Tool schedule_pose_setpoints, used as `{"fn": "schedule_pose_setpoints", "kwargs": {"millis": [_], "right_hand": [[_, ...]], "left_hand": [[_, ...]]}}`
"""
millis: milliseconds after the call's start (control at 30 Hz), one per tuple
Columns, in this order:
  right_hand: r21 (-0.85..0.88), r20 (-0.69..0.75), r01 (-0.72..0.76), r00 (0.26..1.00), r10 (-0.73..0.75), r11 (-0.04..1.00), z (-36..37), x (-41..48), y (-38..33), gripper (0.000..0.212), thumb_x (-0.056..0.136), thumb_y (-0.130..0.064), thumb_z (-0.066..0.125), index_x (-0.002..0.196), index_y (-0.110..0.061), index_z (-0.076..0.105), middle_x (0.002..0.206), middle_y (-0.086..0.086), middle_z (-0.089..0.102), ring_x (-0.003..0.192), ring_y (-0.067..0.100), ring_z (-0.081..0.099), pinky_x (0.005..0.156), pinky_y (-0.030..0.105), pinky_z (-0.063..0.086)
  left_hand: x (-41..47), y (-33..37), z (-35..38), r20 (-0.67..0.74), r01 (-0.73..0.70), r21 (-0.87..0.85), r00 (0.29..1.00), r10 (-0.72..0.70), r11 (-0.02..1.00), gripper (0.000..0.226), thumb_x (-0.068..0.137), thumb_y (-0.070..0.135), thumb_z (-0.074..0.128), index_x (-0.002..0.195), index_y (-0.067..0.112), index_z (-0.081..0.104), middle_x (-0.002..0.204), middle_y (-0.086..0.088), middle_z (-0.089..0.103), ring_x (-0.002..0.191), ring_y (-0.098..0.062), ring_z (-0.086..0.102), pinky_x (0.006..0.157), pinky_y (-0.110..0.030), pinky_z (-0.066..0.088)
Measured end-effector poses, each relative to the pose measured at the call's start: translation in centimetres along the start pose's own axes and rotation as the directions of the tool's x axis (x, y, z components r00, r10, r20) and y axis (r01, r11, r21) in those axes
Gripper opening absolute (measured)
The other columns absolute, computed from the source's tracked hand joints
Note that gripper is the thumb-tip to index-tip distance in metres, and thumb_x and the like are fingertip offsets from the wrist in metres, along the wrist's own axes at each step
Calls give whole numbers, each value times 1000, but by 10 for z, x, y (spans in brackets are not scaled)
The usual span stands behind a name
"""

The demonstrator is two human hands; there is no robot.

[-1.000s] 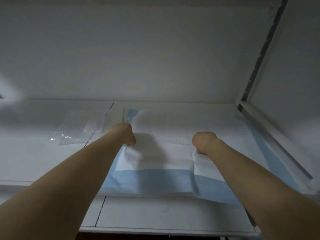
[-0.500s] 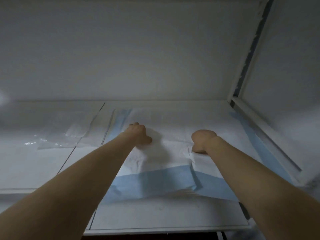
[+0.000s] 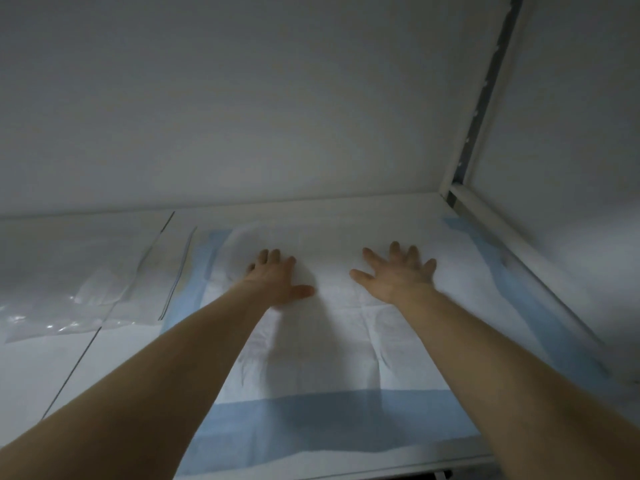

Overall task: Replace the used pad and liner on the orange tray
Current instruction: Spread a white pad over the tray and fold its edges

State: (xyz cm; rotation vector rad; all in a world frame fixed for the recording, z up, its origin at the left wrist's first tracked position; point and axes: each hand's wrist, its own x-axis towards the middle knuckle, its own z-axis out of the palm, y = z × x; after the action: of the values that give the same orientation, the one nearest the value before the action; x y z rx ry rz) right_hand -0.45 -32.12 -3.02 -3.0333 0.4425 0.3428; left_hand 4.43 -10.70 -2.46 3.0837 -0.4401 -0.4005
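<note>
Both palms are down on the pad [image 3: 329, 341] now: left hand [image 3: 277, 278] and right hand [image 3: 398, 275] press flat, fingers [image 3: 414, 254] straight and spread, gripping nothing. The blue-edged pad lies spread beneath them on the white shelf [image 3: 34, 368]. Half a second ago both were fists. A clear plastic bag [image 3: 69, 306] lies left of the pad, contents unclear.

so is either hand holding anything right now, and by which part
Nothing is held. The left hand and the right hand both lie flat, palms down, on the white middle of the blue-edged pad, with no fold or edge gripped.
</note>
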Motion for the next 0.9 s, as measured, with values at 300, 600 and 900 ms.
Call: {"fn": "schedule_pose_setpoints", "kwargs": {"millis": [300, 600, 900], "right_hand": [[23, 3, -5, 1000, 5, 1000, 3, 36, 6, 79, 76, -85, 18, 145, -51, 3, 160, 2, -2, 145, 40, -3, 108, 68, -7], [84, 5, 78, 997, -79, 993, 2, 56, 14, 93, 69, -90, 26, 147, -47, 2, 160, 2, -6, 146, 35, -6, 114, 60, -1], [245, -39, -93, 994, 106, 965, 5, 71, 19, 108, 72, -86, 33, 153, -21, 4, 160, 10, -3, 148, 28, -2, 119, 43, 3]], "left_hand": [[36, -10, -7, 179, 91, 50, 979, -99, 995, 125, 54, 91, 47, 150, 33, -7, 159, -9, -6, 145, -41, 1, 116, -57, 10], [44, -10, -17, 256, 160, 130, 948, -189, 979, 144, 41, 96, 49, 148, 28, -19, 157, -17, -12, 146, -39, -2, 118, -53, 10], [42, -9, -18, 305, 170, 116, 931, -198, 979, 144, 46, 94, 48, 146, 22, -27, 153, -24, -23, 144, -38, -15, 119, -49, 3]]}}
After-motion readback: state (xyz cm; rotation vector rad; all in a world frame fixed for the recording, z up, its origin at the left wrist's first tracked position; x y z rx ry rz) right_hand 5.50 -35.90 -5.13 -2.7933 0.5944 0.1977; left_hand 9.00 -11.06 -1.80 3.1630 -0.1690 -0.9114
